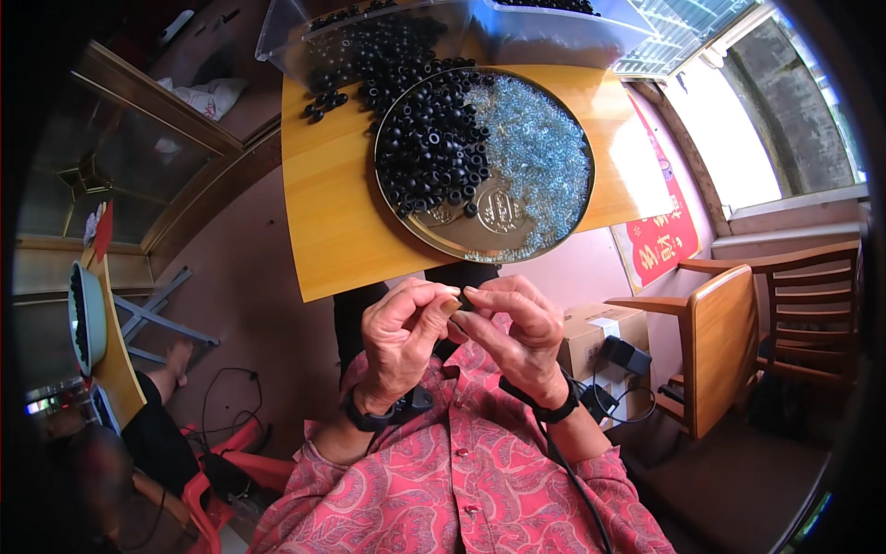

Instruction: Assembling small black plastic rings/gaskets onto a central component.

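Note:
In front of my chest, my left hand [406, 332] and my right hand [515, 323] meet fingertip to fingertip. Both are closed in a pinch around something small and dark, too tiny to make out. Just beyond them a round shiny metal tray [452, 238] overlaps the near part of the wooden table. Its left side is heaped with black round beads [429, 148] that have holes through them. Small clear bluish beads [544, 152] cover the right side. Neither hand touches the tray.
Behind the tray stand two clear plastic bins, one [305, 46] with black beads spilling onto the table [337, 222]. A cardboard box [577, 342] and wooden chair [724, 351] are at right. At left are a red plastic stool [208, 480], a basin [76, 314] and another person's leg.

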### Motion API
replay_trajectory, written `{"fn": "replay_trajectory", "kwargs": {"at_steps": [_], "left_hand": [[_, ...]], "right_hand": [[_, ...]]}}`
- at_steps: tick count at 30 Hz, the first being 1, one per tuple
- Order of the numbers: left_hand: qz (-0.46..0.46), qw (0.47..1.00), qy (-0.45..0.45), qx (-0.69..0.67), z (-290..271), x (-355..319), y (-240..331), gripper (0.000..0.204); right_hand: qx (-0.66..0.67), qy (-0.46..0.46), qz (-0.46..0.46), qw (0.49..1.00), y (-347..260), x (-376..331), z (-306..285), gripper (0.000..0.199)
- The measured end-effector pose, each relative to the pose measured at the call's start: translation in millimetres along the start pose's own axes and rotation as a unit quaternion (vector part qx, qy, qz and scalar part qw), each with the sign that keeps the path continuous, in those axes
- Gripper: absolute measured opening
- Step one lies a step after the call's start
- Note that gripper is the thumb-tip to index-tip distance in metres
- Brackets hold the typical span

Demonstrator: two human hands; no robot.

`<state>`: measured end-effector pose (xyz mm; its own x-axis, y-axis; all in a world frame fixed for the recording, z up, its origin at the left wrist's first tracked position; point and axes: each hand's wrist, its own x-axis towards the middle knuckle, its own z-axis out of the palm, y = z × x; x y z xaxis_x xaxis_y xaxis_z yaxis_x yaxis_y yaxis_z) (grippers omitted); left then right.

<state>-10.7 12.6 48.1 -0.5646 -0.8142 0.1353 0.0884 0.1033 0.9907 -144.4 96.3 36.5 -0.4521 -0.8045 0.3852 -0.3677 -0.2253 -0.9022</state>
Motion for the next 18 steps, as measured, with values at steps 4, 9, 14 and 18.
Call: {"fn": "replay_trajectory", "kwargs": {"at_steps": [4,9,14,18], "left_hand": [[0.046,0.998,-0.011,0.037,-4,2,-3,0.008],[0.04,0.999,-0.031,0.015,-7,0,-8,0.009],[-0.042,0.994,-0.053,-0.083,-12,-2,-2,0.013],[-0.145,0.967,-0.068,-0.2,-14,-1,-3,0.015]], "right_hand": [[0.082,-0.014,0.062,0.995,2,-2,-1,0.025],[0.112,-0.015,0.064,0.992,1,-1,-2,0.023],[0.119,-0.022,0.074,0.99,-1,0,-4,0.025],[0.131,-0.03,0.081,0.988,2,-1,-5,0.026]]}}
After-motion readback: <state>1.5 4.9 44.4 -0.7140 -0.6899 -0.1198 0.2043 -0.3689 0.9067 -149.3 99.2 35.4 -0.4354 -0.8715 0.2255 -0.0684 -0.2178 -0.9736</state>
